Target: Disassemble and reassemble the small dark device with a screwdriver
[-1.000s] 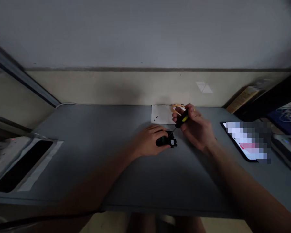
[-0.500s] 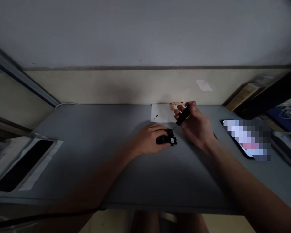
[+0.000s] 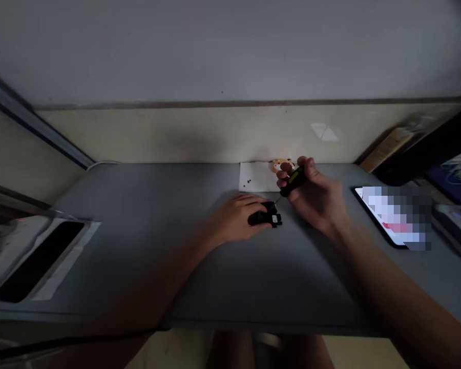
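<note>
A small black device [image 3: 275,219] with a white label lies on the grey table [image 3: 146,205]. My left hand [image 3: 240,218] grips it from the left, fingers and thumb around its rounded end. My right hand [image 3: 317,197] is closed on a black screwdriver [image 3: 295,179] with a yellow-green patch on its handle. The thin shaft slants down and left to the device; its tip is too small to make out. Behind the device lies a white sheet [image 3: 256,177] with several tiny dark pieces on it.
An orange and white object [image 3: 280,165] sits at the sheet's back right. A lit tablet or phone [image 3: 388,218] lies on the right, a dark phone-like slab [image 3: 40,261] on the left. A yellowish box [image 3: 386,148] leans at the back right.
The screwdriver handle has turned, showing more of its yellow-green patch, and my right hand's fingers have shifted on it. My left hand still holds the device. The view has shifted slightly.
</note>
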Tool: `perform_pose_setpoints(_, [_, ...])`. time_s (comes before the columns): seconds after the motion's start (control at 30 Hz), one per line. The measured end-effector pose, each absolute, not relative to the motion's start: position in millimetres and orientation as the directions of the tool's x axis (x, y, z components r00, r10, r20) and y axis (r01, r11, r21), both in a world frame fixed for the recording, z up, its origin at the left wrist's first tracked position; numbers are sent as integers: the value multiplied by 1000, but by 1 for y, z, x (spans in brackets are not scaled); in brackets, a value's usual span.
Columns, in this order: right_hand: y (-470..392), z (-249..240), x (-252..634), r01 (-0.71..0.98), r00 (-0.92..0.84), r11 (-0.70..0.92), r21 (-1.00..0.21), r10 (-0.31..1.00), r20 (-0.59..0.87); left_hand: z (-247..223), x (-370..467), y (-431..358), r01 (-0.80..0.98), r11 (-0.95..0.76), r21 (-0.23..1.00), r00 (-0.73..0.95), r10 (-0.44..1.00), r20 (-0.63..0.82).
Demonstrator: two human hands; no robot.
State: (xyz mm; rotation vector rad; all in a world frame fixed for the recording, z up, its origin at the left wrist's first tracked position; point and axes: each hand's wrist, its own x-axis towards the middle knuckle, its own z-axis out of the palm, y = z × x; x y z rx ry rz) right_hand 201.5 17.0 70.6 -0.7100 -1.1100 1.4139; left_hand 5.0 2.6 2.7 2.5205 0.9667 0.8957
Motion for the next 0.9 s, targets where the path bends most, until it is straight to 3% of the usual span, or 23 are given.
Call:
perform_pose_setpoints(0.23, [22,64,196,-278,-13,262,-924,961,276,10,2,1,485,-738,470,624,668,405])
perform_pose_setpoints(0.47, [19,71,204,-349,-191,56,-935,973,129,9,1,0,493,-749,442,635,657,406])
perform_pose_setpoints(0.7, [24,60,201,-275,-85,172,-946,976,202,8,2,1,494,-736,463,629,670,394])
perform_pose_setpoints(0.9, [25,67,200,-337,-114,115,-934,980,162,6,1,3,477,-750,459,627,656,421])
